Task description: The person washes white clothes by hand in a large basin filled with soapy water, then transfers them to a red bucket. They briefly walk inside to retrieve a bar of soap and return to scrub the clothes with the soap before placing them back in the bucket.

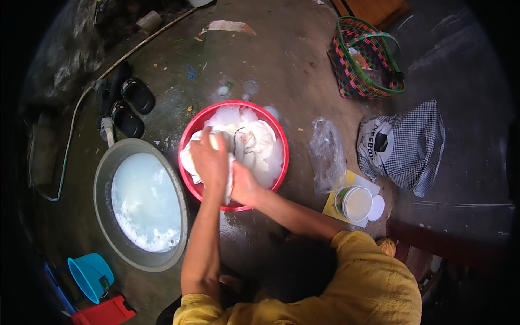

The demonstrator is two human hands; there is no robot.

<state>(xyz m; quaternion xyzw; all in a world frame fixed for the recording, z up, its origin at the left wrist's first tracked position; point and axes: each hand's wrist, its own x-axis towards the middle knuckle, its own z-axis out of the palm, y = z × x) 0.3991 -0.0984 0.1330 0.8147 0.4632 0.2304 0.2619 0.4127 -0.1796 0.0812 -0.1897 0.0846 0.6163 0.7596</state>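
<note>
A red plastic basin (285,162) holds white cloth (260,140) in sudsy water, a dark cord or trim lying across the cloth. Over its left part, my left hand (210,160) is closed on bunched white cloth, slightly blurred. Something pale shows at its fingers; whether soap or cloth, I cannot tell. My right hand (243,185) presses against the same bunch from the right, its fingers partly hidden. To the left stands a large grey basin (101,203) of cloudy, foamy water.
Black clogs (128,120) and a hose (72,126) lie at left. Lower left are a blue bucket (91,276) and red plastic item (103,312). At right are a clear plastic bag (327,156), white tub (357,203), checkered bag (414,148) and woven basket (345,79).
</note>
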